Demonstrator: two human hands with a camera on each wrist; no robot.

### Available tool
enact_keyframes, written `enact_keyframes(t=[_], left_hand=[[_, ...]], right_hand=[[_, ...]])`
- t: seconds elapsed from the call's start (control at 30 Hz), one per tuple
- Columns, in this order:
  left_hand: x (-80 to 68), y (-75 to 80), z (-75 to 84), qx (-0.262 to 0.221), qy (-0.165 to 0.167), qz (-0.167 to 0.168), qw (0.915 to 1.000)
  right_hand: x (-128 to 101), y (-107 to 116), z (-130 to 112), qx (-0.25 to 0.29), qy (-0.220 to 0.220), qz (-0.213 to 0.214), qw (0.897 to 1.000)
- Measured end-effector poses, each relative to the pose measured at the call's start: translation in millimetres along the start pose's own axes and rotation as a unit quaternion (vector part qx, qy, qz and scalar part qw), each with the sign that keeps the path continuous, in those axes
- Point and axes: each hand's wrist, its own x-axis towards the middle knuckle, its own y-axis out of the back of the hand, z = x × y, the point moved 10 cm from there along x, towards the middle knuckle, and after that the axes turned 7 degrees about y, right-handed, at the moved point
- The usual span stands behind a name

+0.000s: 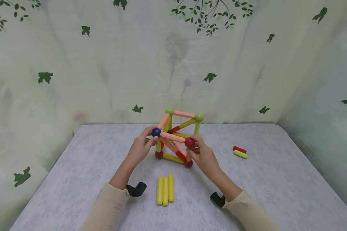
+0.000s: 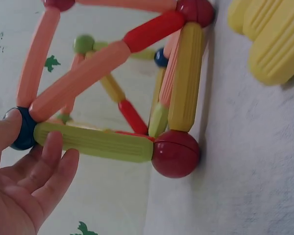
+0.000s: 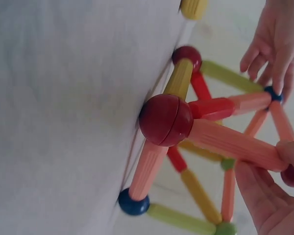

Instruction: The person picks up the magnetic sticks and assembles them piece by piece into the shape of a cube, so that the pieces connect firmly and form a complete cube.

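Note:
A cube-like frame of magnetic sticks (image 1: 173, 137) and balls stands upright on the table, with slanting braces across its sides. My left hand (image 1: 139, 147) pinches the dark blue ball (image 1: 156, 132) at the near upper left corner. In the left wrist view its fingertips lie along the light green upright stick (image 2: 98, 144). At the near upper right corner, my right hand (image 1: 204, 157) holds the red ball (image 1: 190, 142). The right wrist view shows thumb and fingers around the top of the pink upright stick (image 3: 240, 144), by that ball, which is partly hidden.
Several yellow sticks (image 1: 165, 191) lie side by side in front of the frame. A short red stick (image 1: 239, 149) and a short light green stick (image 1: 240, 154) lie to the right. Behind the table (image 1: 277, 179) hangs a leaf-patterned backdrop (image 1: 150, 64).

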Motion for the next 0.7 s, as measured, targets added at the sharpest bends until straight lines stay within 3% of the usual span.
enact_keyframes(t=[0.2, 0.37, 0.43, 0.5, 0.63, 0.7], left_hand=[[13.2, 1.8, -7.9, -0.021, 0.007, -0.038, 0.9990], [17.6, 1.0, -10.3, -0.007, 0.013, -0.045, 0.9989], [16.9, 1.6, -7.8, 0.009, 0.007, -0.027, 0.9996], [14.0, 4.5, 0.2, 0.020, -0.015, 0.017, 0.9995], [-3.5, 7.3, 32.0, 0.015, -0.094, 0.116, 0.9886], [-15.6, -1.4, 51.5, 0.022, -0.138, 0.123, 0.9824]], right_hand=[[-4, -10, -19, -0.015, 0.014, 0.005, 1.000], [-4, -5, -21, -0.032, 0.022, 0.010, 0.999], [-2, 7, -14, -0.041, 0.025, 0.032, 0.998], [1, 24, -4, -0.045, 0.021, 0.066, 0.997], [14, 47, 27, -0.053, -0.009, 0.108, 0.993], [22, 48, 43, -0.051, -0.030, 0.093, 0.994]])
